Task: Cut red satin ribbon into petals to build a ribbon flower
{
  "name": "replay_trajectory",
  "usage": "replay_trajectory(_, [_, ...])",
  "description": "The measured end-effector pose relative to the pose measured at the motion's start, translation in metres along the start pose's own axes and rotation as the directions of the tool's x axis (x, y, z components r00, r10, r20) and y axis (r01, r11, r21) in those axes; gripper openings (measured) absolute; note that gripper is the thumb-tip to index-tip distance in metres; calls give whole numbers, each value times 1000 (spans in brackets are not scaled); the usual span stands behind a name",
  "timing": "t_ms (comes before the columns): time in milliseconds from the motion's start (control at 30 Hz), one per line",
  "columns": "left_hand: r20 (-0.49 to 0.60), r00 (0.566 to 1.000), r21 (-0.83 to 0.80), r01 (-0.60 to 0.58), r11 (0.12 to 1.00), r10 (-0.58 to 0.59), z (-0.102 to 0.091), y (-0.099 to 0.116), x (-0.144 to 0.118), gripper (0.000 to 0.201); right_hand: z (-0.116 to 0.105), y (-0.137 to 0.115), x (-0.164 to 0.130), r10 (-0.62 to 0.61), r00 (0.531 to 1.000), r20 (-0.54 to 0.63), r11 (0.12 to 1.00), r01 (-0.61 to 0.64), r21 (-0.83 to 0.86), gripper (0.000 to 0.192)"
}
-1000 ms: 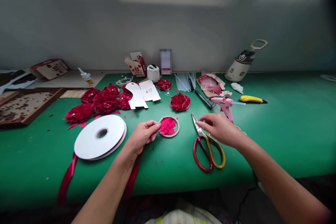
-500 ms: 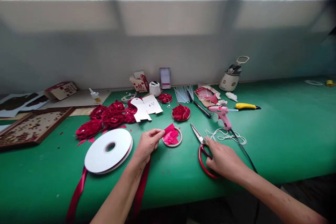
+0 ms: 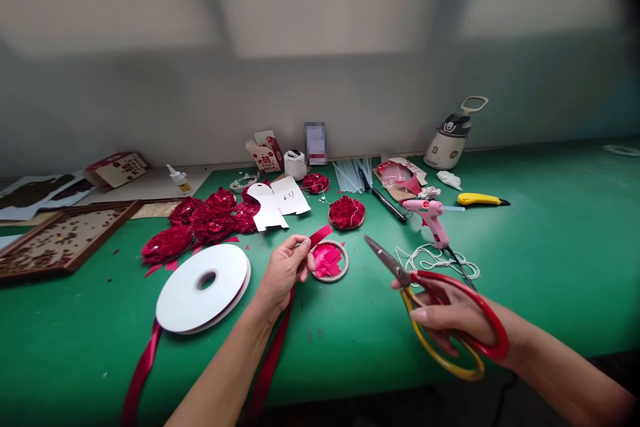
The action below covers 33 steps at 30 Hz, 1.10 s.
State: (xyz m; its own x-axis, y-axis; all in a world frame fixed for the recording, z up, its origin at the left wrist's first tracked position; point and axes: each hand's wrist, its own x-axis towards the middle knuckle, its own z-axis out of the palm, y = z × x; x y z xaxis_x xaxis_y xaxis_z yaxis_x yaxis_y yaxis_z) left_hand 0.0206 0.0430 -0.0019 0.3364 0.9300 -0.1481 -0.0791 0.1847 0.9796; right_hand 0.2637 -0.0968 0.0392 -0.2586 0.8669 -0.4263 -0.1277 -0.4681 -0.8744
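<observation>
My left hand (image 3: 284, 270) pinches the free end of a red ribbon (image 3: 274, 347), whose tip sticks out toward the upper right. The ribbon runs down off the table edge from a large white spool (image 3: 203, 287) lying flat to the left. Just right of that hand sits a small ring (image 3: 330, 260) filled with pink ribbon squares. My right hand (image 3: 453, 313) holds scissors (image 3: 435, 310) with one red and one yellow handle, lifted off the green table (image 3: 550, 267), blades shut and pointing left toward the ribbon tip.
Finished red ribbon flowers (image 3: 200, 223) lie behind the spool, another on a round base (image 3: 347, 212). A pink glue gun (image 3: 430, 217) with white cord, yellow box cutter (image 3: 480, 199), black pen (image 3: 387, 205), glue sticks (image 3: 350, 175), white card templates (image 3: 275, 201), a jug (image 3: 450, 137) and a wooden tray (image 3: 60, 240) stand around.
My right hand picked the scissors up from the table and lifted them. My left hand raised the ribbon end beside the ring. The camera tilted up slightly.
</observation>
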Motion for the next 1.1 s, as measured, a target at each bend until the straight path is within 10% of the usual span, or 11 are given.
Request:
replay_trajectory(200, [74, 993, -72, 93, 993, -88, 4, 2, -11, 23, 19, 10, 10, 131, 974, 187, 991, -129, -19, 49])
replay_trajectory(500, [139, 979, -122, 167, 978, -150, 7, 2, -14, 21, 25, -8, 34, 76, 985, 153, 890, 2, -456, 9])
replay_trajectory(767, [177, 956, -120, 257, 959, -234, 9, -2, -15, 20, 36, -25, 48, 45, 999, 30, 692, -9, -722, 34])
replay_trajectory(1100, [135, 958, -135, 269, 954, -252, 8, -6, -14, 22, 40, -21, 53, 32, 999, -4, 651, -24, -759, 33])
